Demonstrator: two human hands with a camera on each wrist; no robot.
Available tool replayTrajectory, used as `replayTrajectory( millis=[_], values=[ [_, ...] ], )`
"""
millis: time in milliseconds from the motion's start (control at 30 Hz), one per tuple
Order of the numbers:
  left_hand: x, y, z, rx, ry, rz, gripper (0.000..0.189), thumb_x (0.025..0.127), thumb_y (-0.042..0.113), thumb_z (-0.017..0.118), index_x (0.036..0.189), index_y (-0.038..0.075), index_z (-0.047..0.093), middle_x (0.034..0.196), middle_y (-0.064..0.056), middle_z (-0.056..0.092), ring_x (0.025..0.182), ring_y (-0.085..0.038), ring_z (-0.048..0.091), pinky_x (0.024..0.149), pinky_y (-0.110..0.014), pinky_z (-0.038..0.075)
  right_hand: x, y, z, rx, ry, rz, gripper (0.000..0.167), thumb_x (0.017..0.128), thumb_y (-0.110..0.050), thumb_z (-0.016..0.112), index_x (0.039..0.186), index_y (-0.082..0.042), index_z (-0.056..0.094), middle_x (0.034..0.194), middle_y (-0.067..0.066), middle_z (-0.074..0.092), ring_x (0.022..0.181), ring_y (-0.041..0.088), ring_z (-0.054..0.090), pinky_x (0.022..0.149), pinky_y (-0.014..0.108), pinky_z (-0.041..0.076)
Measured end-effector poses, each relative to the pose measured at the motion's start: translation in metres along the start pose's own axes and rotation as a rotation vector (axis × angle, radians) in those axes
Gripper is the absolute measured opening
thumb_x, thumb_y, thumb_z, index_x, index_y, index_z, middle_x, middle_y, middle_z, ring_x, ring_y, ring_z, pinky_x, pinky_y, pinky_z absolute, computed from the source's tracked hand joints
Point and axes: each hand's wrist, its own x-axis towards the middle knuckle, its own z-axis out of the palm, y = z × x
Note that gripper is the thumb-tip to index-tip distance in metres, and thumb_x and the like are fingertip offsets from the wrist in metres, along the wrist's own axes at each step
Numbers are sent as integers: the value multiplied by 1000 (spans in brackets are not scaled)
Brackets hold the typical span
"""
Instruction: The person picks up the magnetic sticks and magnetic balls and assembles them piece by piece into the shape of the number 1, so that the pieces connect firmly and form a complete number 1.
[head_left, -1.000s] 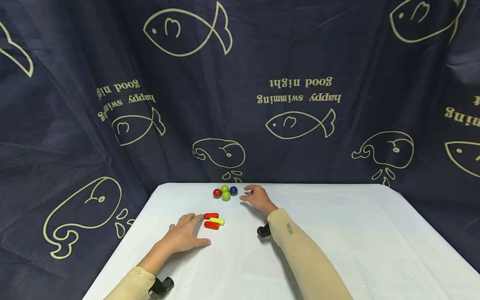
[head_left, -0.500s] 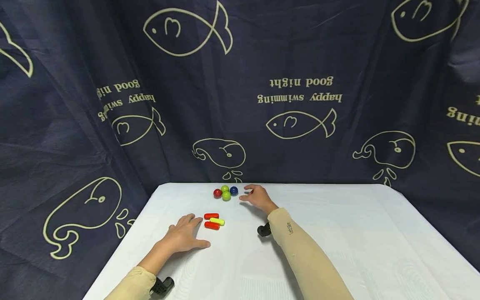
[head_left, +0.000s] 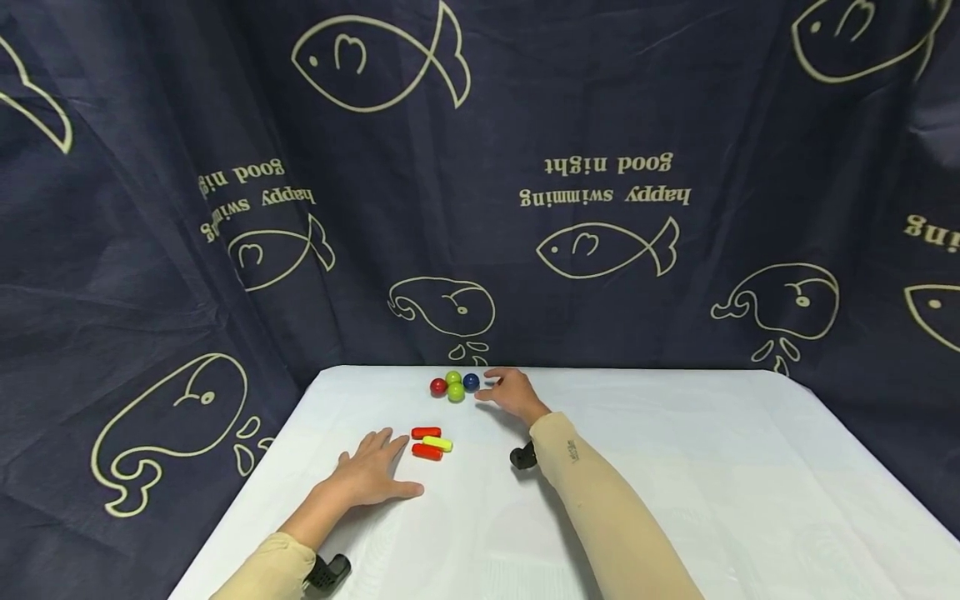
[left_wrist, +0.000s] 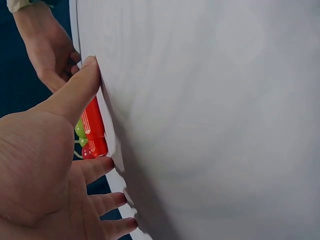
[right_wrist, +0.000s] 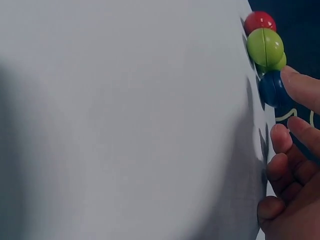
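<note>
My left hand (head_left: 367,475) rests on the white table with fingers spread, its fingertips just left of two short red markers (head_left: 426,452) and a yellow one (head_left: 438,443) lying between them. In the left wrist view a red marker (left_wrist: 94,125) with pale print shows behind the thumb. At the far side my right hand (head_left: 513,392) reaches toward a blue ball (head_left: 471,382), thumb and index finger apart. The thumb overlaps the blue ball (right_wrist: 271,89) in the right wrist view. Two green balls (head_left: 456,392) and a red ball (head_left: 438,387) cluster left of the blue one.
The white-covered table (head_left: 660,467) ends at its back edge just beyond the balls. A dark blue curtain (head_left: 420,192) with fish and whale drawings hangs behind and along the left side. A black device (head_left: 327,572) sits on the left wrist, another (head_left: 523,456) on the right.
My right hand has shifted slightly left, closer to the blue ball. The left fingertips have drawn back a little from the upper red marker. Balls and markers keep their arrangement.
</note>
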Motion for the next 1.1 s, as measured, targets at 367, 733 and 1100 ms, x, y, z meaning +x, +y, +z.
replayTrajectory(
  millis=[367,733,1100],
  values=[
    [-2,4,-4,-2,-20,-3,102,73,66,78,151,10,45,159,-25,33,147,-50,26,105,-81,19,8,-4,5,3,-8,36,48,84,-28,83,128,-13,70,104,7,69,88,19,59,73,30,47],
    [0,4,-3,7,-43,-13,101,73,65,78,151,10,45,159,-26,32,147,-51,25,104,-82,20,11,-8,8,15,-21,107,49,85,-31,81,130,-18,69,121,8,68,102,24,61,91,41,48],
    [0,3,-3,15,-32,7,101,74,66,77,150,8,45,158,-27,33,146,-52,26,101,-84,20,17,-4,9,74,-32,104,51,83,-31,83,130,-19,69,136,4,65,120,27,59,107,49,40]
  ],
)
